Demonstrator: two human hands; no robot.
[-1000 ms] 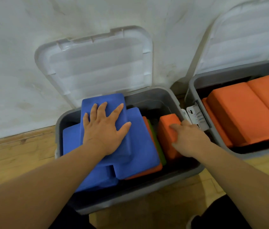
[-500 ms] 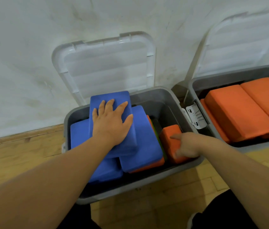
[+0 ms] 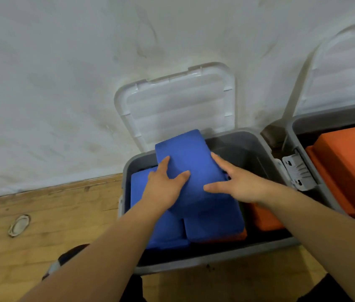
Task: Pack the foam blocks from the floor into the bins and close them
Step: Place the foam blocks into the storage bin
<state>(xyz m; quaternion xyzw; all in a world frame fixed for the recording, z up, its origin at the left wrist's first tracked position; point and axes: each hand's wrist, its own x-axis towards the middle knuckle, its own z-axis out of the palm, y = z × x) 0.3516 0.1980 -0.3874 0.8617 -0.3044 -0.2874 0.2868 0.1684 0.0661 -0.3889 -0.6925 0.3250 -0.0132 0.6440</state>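
Wooden floor [image 3: 41,214] on the left, with a small metal ring [image 3: 19,225] set in it. I see no blocks on this stretch; whether any lie out of view I cannot tell.

In the centre is the grey left bin [image 3: 194,261], its white lid [image 3: 178,105] leaning open against the wall. The bin looks nearly full of blue blocks lying flat. My left hand [image 3: 163,186] grips the top block [image 3: 189,158] by its left edge, thumb on top and fingers over the side. That block is tilted, with its far end above the rim. My right hand [image 3: 237,182] holds the right edge the same way, thumb across the top. An orange block [image 3: 263,219] sits at the bin's right end.

Further right are a white latch [image 3: 298,173] and the right bin [image 3: 298,127], holding orange blocks [image 3: 351,162], with its lid [image 3: 346,73] also up.

My judgement is that the packing is nearly done. The top block must still settle below the rim, and both lids are still to be closed.
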